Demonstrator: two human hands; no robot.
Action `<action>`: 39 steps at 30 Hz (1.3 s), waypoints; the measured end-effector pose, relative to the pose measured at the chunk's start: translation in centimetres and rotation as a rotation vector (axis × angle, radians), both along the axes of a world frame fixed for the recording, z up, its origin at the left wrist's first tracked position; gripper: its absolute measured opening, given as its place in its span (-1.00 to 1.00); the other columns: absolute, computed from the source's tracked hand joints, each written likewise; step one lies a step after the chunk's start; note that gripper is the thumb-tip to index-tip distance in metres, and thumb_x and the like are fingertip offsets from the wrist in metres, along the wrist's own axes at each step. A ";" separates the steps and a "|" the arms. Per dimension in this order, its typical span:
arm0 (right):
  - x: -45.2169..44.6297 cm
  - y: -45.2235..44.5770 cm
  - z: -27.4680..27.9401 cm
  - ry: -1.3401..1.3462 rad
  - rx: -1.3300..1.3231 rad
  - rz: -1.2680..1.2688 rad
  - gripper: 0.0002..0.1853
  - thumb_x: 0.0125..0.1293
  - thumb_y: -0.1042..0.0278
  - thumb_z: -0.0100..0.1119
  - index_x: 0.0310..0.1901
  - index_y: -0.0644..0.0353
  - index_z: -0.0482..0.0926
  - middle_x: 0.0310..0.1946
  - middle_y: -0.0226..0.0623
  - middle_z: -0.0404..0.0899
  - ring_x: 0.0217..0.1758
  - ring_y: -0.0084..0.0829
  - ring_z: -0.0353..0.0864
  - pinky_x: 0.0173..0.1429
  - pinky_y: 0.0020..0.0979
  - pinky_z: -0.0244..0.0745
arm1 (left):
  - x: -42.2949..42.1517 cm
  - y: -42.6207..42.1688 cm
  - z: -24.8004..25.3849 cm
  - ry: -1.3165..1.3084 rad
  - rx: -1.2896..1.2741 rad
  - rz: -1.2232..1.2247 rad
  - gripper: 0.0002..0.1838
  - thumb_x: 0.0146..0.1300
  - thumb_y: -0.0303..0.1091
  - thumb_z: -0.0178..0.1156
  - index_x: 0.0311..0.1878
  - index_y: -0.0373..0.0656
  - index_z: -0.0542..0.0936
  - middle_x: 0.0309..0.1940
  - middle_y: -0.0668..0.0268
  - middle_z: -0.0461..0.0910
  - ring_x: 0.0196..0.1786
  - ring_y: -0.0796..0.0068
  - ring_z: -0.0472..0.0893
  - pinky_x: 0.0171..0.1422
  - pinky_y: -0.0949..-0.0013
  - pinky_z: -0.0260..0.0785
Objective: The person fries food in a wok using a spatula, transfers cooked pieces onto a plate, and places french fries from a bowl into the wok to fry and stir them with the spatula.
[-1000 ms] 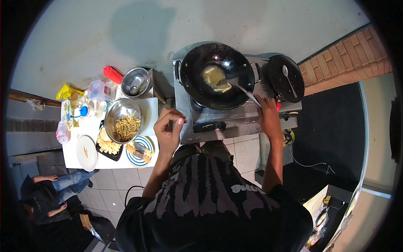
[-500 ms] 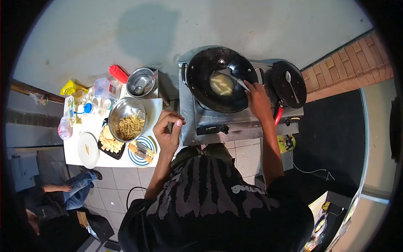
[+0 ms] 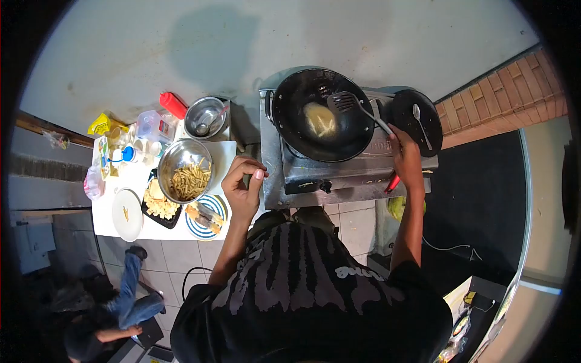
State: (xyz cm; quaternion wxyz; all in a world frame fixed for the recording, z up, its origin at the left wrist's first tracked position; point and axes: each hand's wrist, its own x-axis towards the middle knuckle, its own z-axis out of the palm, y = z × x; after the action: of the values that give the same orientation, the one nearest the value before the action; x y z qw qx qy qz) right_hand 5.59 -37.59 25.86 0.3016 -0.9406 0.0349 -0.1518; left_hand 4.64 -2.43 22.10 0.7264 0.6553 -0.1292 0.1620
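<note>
A slotted spatula [image 3: 344, 101] is gripped by its handle in my right hand [image 3: 407, 151], its head raised over the right part of the black wok [image 3: 302, 133]. Oil with pale pieces [image 3: 321, 120] lies at the wok's bottom. The wok rests on the steel stove [image 3: 363, 169]. My left hand [image 3: 243, 181] hovers between the stove and the white table, fingers curled with thumb near fingertips; whether anything small is between them is hidden. Left of it stand a steel bowl of cut strips [image 3: 189, 181] and a striped plate with rolled food [image 3: 206, 218].
A black pan [image 3: 408, 115] with a spoon [image 3: 423, 127] sits right of the wok. On the table [image 3: 106, 221] are a black tray of pale pieces [image 3: 160, 202], a white plate [image 3: 127, 224], a second bowl [image 3: 204, 115] and bottles. Another person [image 3: 91, 333] is at the lower left.
My right hand has moved right and down from the wok's side, lifting the spatula head out of the oil. My left hand has stayed nearly still. The other person's legs and body have shifted.
</note>
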 end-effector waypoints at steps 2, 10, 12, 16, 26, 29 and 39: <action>-0.2 -0.7 -0.1 -0.055 -0.021 0.024 -0.71 0.44 0.34 0.01 0.04 0.34 0.56 -0.20 0.06 0.61 -0.18 -0.09 0.61 -0.05 -0.26 0.46 | 0.1 0.0 0.2 -0.048 0.076 -0.002 -0.75 0.28 -0.37 0.16 -0.46 -0.33 0.49 -0.41 0.16 0.52 -0.28 0.41 0.51 -0.18 0.43 0.35; 0.6 -0.2 1.1 0.178 0.079 0.011 -0.71 0.44 0.29 -0.02 0.00 0.27 0.60 -0.42 0.04 0.61 -0.32 -0.02 0.65 -0.26 -0.18 0.43 | 0.1 0.5 0.0 -0.069 0.071 0.042 -0.79 0.26 -0.42 0.18 -0.47 -0.32 0.51 -0.42 0.17 0.55 -0.28 0.41 0.51 -0.16 0.42 0.34; 1.0 0.1 1.2 0.156 -0.054 0.047 -0.74 0.41 0.31 0.02 -0.04 0.25 0.63 -0.41 0.06 0.60 -0.29 0.01 0.63 -0.25 -0.19 0.43 | 0.0 0.4 0.1 -0.025 0.024 0.052 -0.82 0.22 -0.45 0.21 -0.47 -0.31 0.53 -0.43 0.19 0.57 -0.28 0.41 0.51 -0.13 0.40 0.32; 2.0 -0.3 0.8 0.171 -0.141 0.089 -0.75 0.38 0.33 0.07 -0.07 0.29 0.64 -0.47 -0.03 0.61 -0.44 -0.24 0.62 -0.25 -0.33 0.45 | -0.1 0.5 0.1 -0.055 0.067 0.074 -0.79 0.25 -0.42 0.19 -0.47 -0.33 0.52 -0.42 0.17 0.55 -0.27 0.42 0.51 -0.15 0.42 0.34; 4.9 -0.7 -1.1 0.153 -0.217 0.220 -0.74 0.36 0.27 0.10 -0.12 0.27 0.66 -0.30 0.05 0.64 -0.20 0.03 0.63 -0.12 -0.17 0.50 | -0.9 -0.4 0.2 0.053 0.027 0.179 -0.77 0.32 -0.49 0.14 -0.50 -0.33 0.53 -0.46 0.21 0.54 -0.30 0.44 0.49 -0.16 0.43 0.30; 5.9 -1.1 -1.8 0.068 -0.245 0.241 -0.73 0.37 0.25 0.09 -0.11 0.25 0.66 -0.31 0.06 0.63 -0.23 0.04 0.62 -0.14 -0.12 0.48 | -0.8 -0.8 0.4 0.029 0.083 0.202 -0.73 0.37 -0.45 0.08 -0.48 -0.34 0.51 -0.45 0.21 0.54 -0.31 0.46 0.49 -0.16 0.43 0.29; 7.0 -3.5 0.5 0.041 -0.297 0.098 -0.73 0.40 0.27 0.00 -0.09 0.20 0.65 -0.28 0.04 0.63 -0.19 0.06 0.61 -0.11 -0.07 0.49 | -1.3 -2.6 2.4 0.074 0.033 0.362 -0.72 0.49 -0.40 -0.13 -0.10 -0.34 0.56 -0.39 0.25 0.53 -0.28 0.56 0.52 -0.05 0.50 0.28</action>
State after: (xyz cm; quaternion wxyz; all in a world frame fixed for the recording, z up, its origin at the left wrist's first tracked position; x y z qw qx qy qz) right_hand 12.57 -41.14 26.40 0.1653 -0.9784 -0.0275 -0.1211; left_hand 3.31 -5.00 24.47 0.6789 0.6851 0.0152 0.2637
